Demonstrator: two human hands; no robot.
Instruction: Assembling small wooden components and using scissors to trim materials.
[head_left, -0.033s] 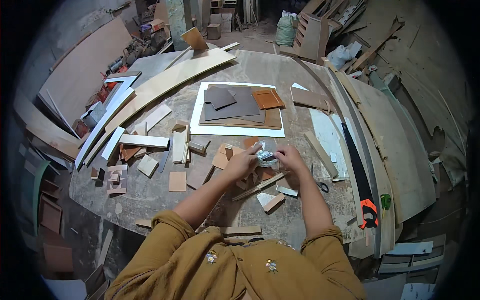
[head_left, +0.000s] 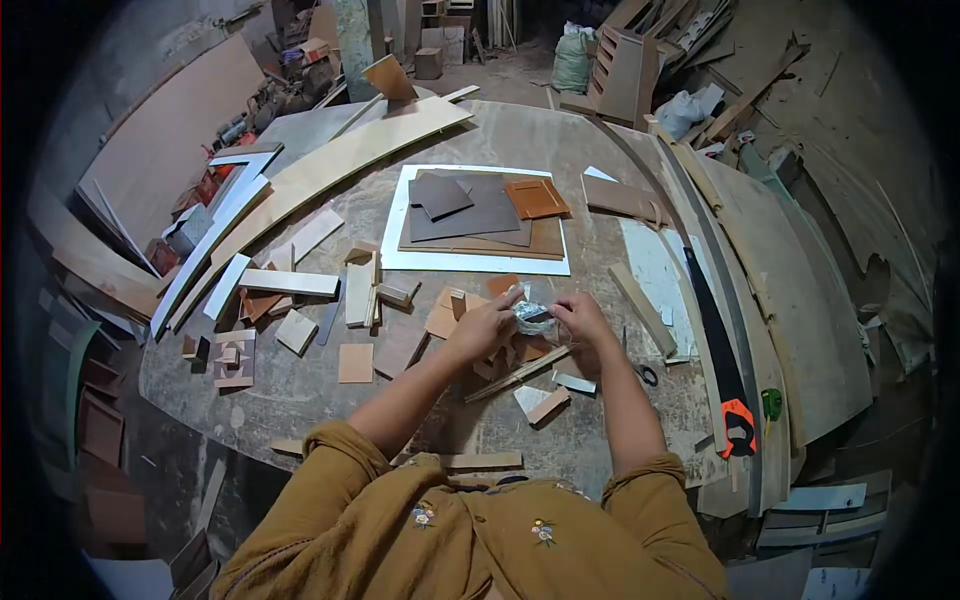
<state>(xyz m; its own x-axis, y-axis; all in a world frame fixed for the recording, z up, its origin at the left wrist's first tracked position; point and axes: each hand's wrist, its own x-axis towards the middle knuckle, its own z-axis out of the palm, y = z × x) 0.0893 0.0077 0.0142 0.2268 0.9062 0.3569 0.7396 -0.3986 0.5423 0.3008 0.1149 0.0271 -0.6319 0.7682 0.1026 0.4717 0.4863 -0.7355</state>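
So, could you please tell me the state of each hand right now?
Left hand: closed, holding a crinkled, shiny packet.
Right hand: closed at the packet's right edge; exactly what it grips cannot be told.

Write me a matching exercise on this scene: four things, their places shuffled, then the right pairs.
1. Small, crinkled, shiny wrapper
2. Compact green tape measure
3. Black-bladed handsaw with orange handle
4. Rectangular orange-brown panel

A. On the pile of flat brown boards
B. Just right of the saw's handle
C. Between the left hand and right hand
D. Lengthwise along the right side of the table

Pairs: 1-C, 2-B, 3-D, 4-A
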